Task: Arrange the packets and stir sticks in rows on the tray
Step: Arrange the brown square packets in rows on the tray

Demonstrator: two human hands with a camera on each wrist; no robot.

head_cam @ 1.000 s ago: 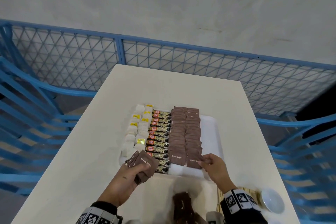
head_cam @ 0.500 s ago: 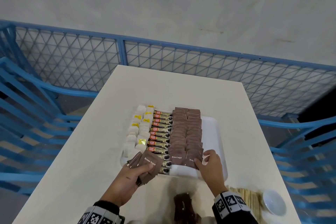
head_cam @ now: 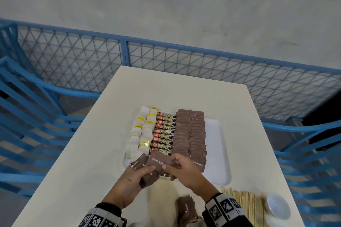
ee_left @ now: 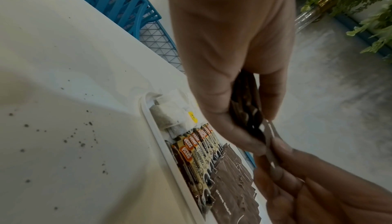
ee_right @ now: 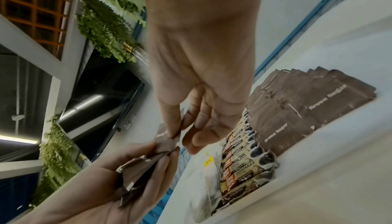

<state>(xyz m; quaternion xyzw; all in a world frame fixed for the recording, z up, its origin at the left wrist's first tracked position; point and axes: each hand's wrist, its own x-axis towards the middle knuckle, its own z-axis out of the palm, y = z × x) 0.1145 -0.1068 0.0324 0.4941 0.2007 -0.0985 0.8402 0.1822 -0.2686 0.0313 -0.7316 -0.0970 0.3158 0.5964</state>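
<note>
Brown sugar packets [head_cam: 147,168], flat paper rectangles, fanned in left hand [head_cam: 132,180]; right hand [head_cam: 181,170] pinches the top one. White plastic tray [head_cam: 218,153] holds overlapping packet rows.

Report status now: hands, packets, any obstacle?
Left hand grips brown sugar packets. Right hand pinches top packet. Tray space free. No obstacle.

one tray [head_cam: 217,153], one small white bowl [head_cam: 278,206], two rows of brown sugar packets [head_cam: 190,134], two hands.
</note>
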